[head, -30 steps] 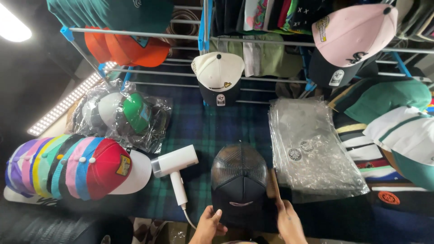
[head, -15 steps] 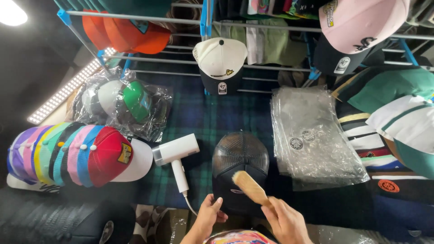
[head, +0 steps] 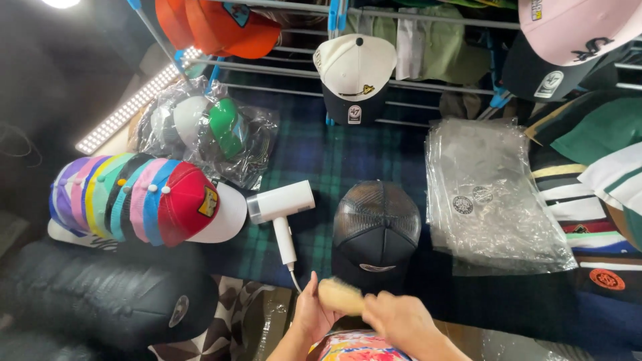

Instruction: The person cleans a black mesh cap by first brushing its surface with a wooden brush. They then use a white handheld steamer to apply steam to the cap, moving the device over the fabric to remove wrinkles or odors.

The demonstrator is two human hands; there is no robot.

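From the head camera I see my right hand [head: 394, 321] closed around a brush [head: 341, 296], its pale head lying across my left hand [head: 313, 314], whose fingers curl loosely at it, clasping nothing. Both sit just below the black cap [head: 376, 230] on the plaid cloth [head: 328, 160], with a white hairdryer [head: 281, 204] left of the cap.

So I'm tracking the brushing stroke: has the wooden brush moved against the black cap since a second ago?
Yes. The brush has swung from upright beside the black cap down to the brim's near edge, lying crosswise in the right hand.
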